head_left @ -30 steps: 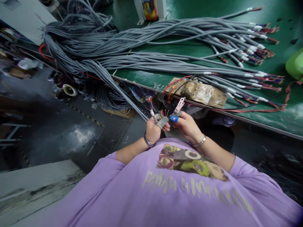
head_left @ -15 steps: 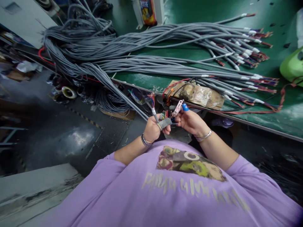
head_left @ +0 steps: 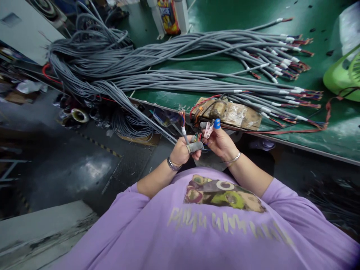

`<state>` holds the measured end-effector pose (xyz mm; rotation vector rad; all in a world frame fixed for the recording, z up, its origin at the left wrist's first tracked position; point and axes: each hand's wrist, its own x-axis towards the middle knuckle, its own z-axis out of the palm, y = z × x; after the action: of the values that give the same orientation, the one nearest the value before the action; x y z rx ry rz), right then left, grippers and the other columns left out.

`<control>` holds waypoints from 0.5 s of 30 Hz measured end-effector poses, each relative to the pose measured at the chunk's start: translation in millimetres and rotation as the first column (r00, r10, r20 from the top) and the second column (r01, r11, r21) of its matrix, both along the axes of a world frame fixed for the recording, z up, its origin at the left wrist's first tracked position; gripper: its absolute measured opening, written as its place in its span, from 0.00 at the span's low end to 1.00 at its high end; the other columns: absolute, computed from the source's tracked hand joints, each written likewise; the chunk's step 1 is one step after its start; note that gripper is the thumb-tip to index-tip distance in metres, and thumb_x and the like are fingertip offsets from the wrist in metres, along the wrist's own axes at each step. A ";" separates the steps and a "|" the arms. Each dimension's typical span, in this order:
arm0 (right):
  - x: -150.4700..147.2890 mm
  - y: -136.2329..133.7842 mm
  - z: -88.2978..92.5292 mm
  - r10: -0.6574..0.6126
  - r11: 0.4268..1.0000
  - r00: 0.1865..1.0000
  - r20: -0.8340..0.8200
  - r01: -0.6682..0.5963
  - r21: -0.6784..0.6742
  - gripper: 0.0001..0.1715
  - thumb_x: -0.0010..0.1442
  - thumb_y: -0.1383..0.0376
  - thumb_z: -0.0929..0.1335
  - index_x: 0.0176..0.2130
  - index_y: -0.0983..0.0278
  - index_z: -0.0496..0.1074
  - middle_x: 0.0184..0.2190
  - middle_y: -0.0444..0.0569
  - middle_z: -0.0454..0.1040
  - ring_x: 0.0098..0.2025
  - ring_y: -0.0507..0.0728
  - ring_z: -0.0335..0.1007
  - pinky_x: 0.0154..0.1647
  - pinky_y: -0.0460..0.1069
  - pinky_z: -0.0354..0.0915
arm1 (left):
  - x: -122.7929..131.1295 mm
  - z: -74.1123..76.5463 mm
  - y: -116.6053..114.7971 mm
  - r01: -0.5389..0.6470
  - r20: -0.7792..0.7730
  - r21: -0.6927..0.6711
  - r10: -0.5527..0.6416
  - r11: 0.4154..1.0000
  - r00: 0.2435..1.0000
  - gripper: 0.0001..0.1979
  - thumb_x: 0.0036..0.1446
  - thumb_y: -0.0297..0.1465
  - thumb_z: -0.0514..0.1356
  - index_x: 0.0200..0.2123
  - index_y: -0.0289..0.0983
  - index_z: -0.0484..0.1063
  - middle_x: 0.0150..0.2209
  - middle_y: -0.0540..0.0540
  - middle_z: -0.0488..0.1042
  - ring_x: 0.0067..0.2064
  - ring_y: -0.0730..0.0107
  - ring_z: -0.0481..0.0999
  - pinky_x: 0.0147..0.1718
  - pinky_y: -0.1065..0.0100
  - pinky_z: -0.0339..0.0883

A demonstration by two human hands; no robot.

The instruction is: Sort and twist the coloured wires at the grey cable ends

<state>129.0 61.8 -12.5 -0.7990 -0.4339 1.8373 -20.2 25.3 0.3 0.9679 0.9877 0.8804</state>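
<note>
Grey cable (head_left: 186, 139), in left hand (head_left: 180, 152), end protruding

A wiring workshop: grey cables (head_left: 168, 81) lie across a green bench (head_left: 239, 15), coiled cable (head_left: 128, 123) beneath

Bench: we see a glossy green bench top (head_left: 230, 13) from 12 to 3 o'clock.
Packet: at 12 we have a black, yellow and red printed packet (head_left: 168, 17) beside a white upright bracket (head_left: 183, 17).
Basket: between 2 and 3 we find a lime-green plastic basket (head_left: 336, 78), a clear plastic bag (head_left: 350, 32) just behind it.
Cabinet: we spot a white box-shaped cabinet (head_left: 28, 33) at 10.
Floor: at 9 we see dark grey flooring (head_left: 92, 170), yellow-and-black striped tape (head_left: 98, 145) and a pale, ring-shaped spool (head_left: 79, 115).
Corner: we note a scuffed whitish surface (head_left: 45, 215) at 8.
</note>
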 end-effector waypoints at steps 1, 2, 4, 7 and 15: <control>-0.3 0.1 0.2 -0.013 1.000 1.000 -0.005 0.013 -0.004 0.30 0.49 0.40 0.75 0.30 0.64 0.73 0.25 0.43 0.73 0.24 0.50 0.64 0.24 0.46 0.60 | 0.3 -1.3 0.1 0.005 -0.007 -0.005 -0.005 1.000 1.000 0.21 0.44 0.45 0.71 0.23 0.34 0.70 0.17 0.50 0.73 0.14 0.77 0.68 0.13 0.75 0.63; -0.6 0.2 -0.1 -0.024 1.000 1.000 -0.004 0.024 -0.005 0.29 0.49 0.40 0.75 0.30 0.64 0.73 0.25 0.43 0.73 0.24 0.50 0.64 0.25 0.47 0.60 | 0.8 -2.5 0.3 0.009 -0.014 -0.008 -0.009 1.000 1.000 0.20 0.44 0.45 0.71 0.23 0.34 0.70 0.17 0.50 0.73 0.14 0.77 0.68 0.13 0.75 0.63; -1.0 0.4 -1.4 -0.036 0.999 0.999 0.006 0.036 -0.001 0.29 0.50 0.41 0.74 0.29 0.63 0.72 0.24 0.43 0.72 0.25 0.51 0.64 0.27 0.47 0.62 | 1.8 -4.4 0.8 0.009 -0.031 -0.009 -0.009 1.000 0.999 0.20 0.45 0.45 0.71 0.22 0.34 0.70 0.17 0.50 0.73 0.14 0.77 0.68 0.13 0.75 0.63; -0.6 -0.4 -2.1 -0.011 1.000 1.000 0.004 0.011 0.013 0.29 0.51 0.40 0.73 0.30 0.63 0.72 0.24 0.43 0.72 0.25 0.50 0.64 0.26 0.47 0.61 | 3.0 -5.1 1.6 -0.003 -0.046 -0.013 0.002 1.000 0.999 0.21 0.44 0.45 0.70 0.22 0.34 0.70 0.17 0.51 0.73 0.15 0.77 0.68 0.13 0.75 0.63; 8.6 -8.2 -4.6 0.168 0.986 0.983 -0.074 -0.168 0.011 0.37 0.54 0.32 0.65 0.35 0.62 0.74 0.27 0.45 0.73 0.25 0.50 0.63 0.26 0.46 0.62 | -0.4 -1.2 -11.8 -0.035 -0.064 0.059 0.039 0.998 0.997 0.21 0.48 0.46 0.69 0.23 0.34 0.70 0.18 0.50 0.74 0.15 0.76 0.69 0.14 0.74 0.65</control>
<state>137.6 53.5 -17.1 -0.7055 -0.4690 2.0155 -20.5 13.5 -0.9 1.0358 1.0436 0.9168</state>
